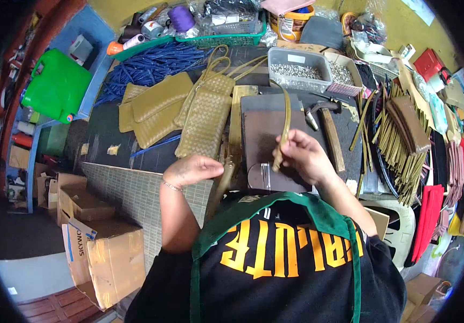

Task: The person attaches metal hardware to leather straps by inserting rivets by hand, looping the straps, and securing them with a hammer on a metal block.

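Note:
My right hand [308, 159] is closed on an olive strap [287, 110], which curves up from my fingers and loops back toward the woven olive bag [206, 116]. My left hand [195, 170] has its fingers pressed together at the edge of a narrow olive-brown piece [228, 168]; what the fingertips pinch, if anything, is too small to make out. Between my hands lies a dark flat slab [267, 137], with a small shiny metal tool [265, 175] at its near edge. A hammer [332, 137] with a wooden handle rests right of the slab.
Flat olive pouches [159, 102] and blue strips [145, 67] lie to the left. Behind stand a clear tub [299, 70] of small metal parts and a green basket [226, 39]. A brown woven piece [408, 125] tops olive strips [399, 153] on the right. Cardboard boxes [110, 258] stand lower left.

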The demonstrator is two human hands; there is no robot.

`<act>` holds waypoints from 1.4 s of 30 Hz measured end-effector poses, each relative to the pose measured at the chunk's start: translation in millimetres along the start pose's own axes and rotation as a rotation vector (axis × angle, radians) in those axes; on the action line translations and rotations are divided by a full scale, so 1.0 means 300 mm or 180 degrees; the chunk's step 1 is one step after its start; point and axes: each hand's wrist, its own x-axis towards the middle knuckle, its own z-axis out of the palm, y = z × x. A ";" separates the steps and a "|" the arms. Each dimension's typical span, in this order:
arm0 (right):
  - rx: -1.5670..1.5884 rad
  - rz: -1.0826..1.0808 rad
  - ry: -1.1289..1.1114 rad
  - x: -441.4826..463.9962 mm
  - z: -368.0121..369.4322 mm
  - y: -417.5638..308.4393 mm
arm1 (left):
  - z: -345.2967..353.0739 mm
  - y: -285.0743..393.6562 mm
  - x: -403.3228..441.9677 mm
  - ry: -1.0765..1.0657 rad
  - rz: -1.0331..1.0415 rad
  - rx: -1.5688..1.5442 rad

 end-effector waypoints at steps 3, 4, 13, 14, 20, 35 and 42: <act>0.0067 -0.0109 0.0138 0.069 -0.010 0.021 | 0.013 -0.028 -0.008 -0.0257 -0.0042 -0.0565; -0.0036 -0.0132 0.0138 0.085 -0.011 0.018 | 0.030 -0.028 -0.003 -0.0146 0.0091 -0.0649; -0.0566 -0.0279 0.0177 0.142 0.018 -0.024 | 0.074 -0.070 0.051 0.0355 0.0102 -0.0773; -0.0616 -0.0306 0.0185 0.146 0.018 -0.026 | 0.071 -0.072 0.052 0.0511 0.0387 -0.0709; -0.0790 -0.0349 0.0211 0.165 0.030 -0.038 | 0.075 -0.071 0.043 0.0460 0.0520 -0.1104; -0.1187 -0.0387 0.0104 0.175 0.014 -0.008 | 0.060 -0.071 0.049 0.0910 -0.0105 -0.1154; -0.0556 -0.0445 -0.0062 0.173 0.048 0.020 | 0.144 0.069 0.034 0.1400 0.0835 -0.2750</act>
